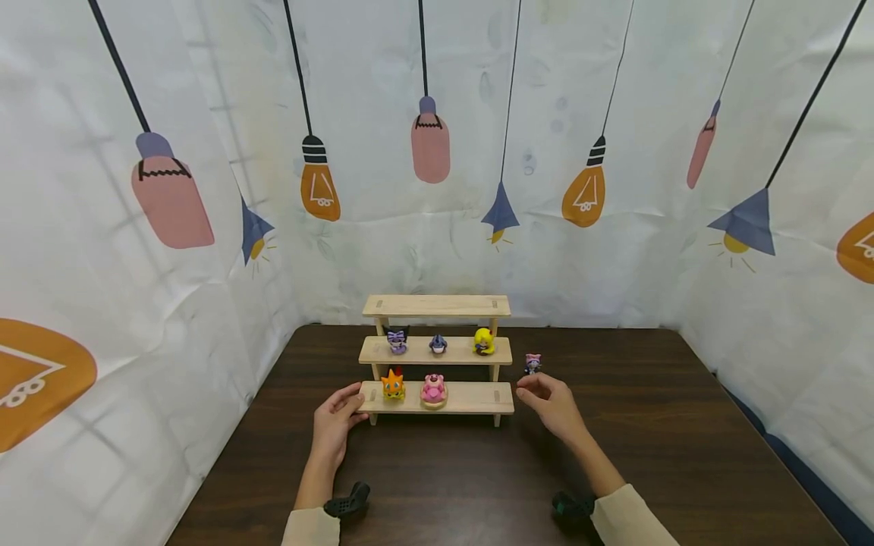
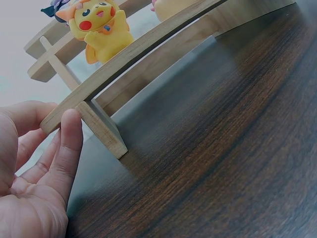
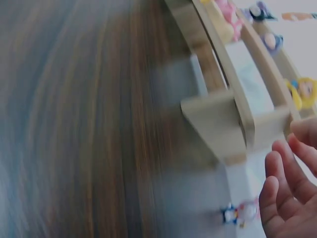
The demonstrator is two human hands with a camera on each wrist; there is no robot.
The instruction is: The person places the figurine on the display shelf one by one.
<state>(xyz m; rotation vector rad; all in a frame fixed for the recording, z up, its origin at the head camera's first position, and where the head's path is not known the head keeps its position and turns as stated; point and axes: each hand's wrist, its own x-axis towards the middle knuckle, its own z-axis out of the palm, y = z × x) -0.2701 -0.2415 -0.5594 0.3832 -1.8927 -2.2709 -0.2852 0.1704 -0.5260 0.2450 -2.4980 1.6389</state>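
Observation:
A three-tier wooden display shelf stands on the table. My left hand grips the left end of its lowest board, thumb and fingers on the edge in the left wrist view. Just off the right end is my right hand, fingers loosely bent with nothing between them. On the lowest board sit a yellow Pikachu figurine in an orange hood and a pink bear figurine. The middle board bears a purple-and-black figurine, a small blue-grey one and a yellow-haired one.
Behind my right hand a small pink-topped figurine stands on the dark wooden table. The shelf's top board holds no figurine. A white curtain printed with lamps hangs around the back and sides.

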